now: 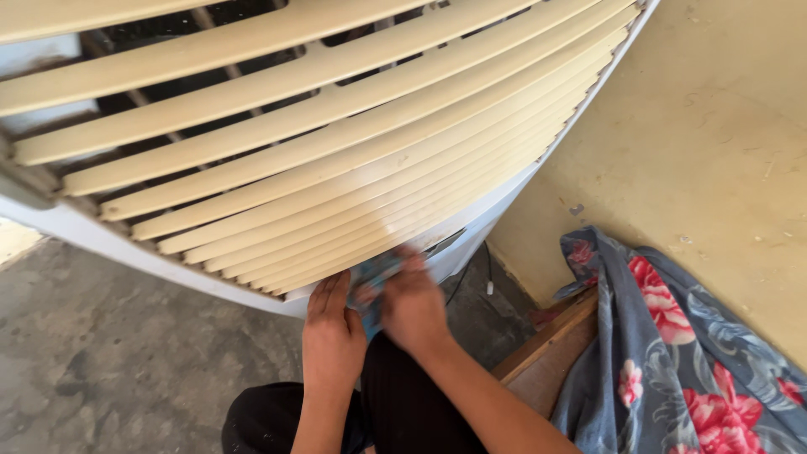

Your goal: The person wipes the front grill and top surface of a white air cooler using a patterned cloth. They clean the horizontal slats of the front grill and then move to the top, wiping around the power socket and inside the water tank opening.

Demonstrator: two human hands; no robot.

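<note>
A large air cooler with cream louvre slats (pixel 336 160) in a white casing (pixel 101 240) fills the upper part of the head view. My right hand (pixel 412 307) is closed on a blue cloth (pixel 374 277) and presses it against the lowest slats; the hand is blurred. My left hand (pixel 330 324) rests flat with fingers together against the cooler's lower edge, right beside the cloth. My dark trousers (pixel 403 412) show below both forearms.
Grey concrete floor (pixel 109 353) lies to the left. A yellow wall (pixel 706 168) stands to the right. A grey cloth with red flowers (pixel 681 353) drapes over a wooden edge (pixel 546 336). A dark cable (pixel 487 269) hangs beside the cooler.
</note>
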